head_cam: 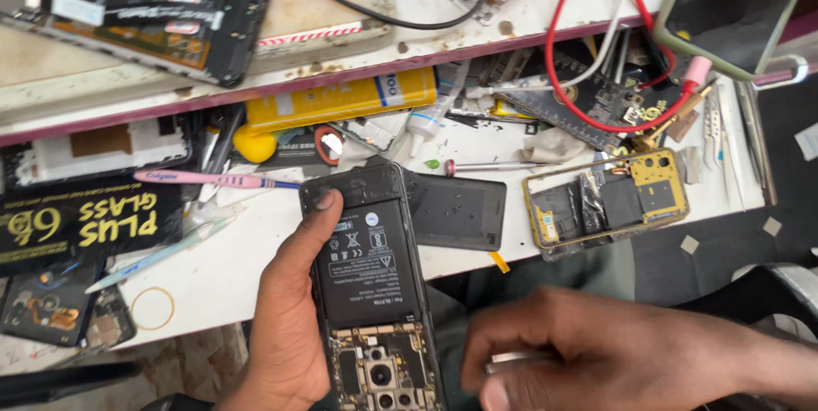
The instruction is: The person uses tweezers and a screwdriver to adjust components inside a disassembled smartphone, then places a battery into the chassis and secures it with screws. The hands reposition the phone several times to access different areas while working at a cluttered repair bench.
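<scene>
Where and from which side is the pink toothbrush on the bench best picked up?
Take the pink toothbrush by its mid-handle, coming from above. It lies flat and crosswise on the white bench, handle bare, its right end by the opened phone in the left hand.

Single view only, head-worn cam, looking steeply down and fwd over the person's lap at the bench edge. Close range: left hand (285,326) and right hand (588,351) fill the lower frame, right one blurred. White worktop (256,249) spans mid frame, raised shelf (341,36) along the top. Frame tilted, bench edge runs slanted. No second view, so no overlap to report.
</scene>
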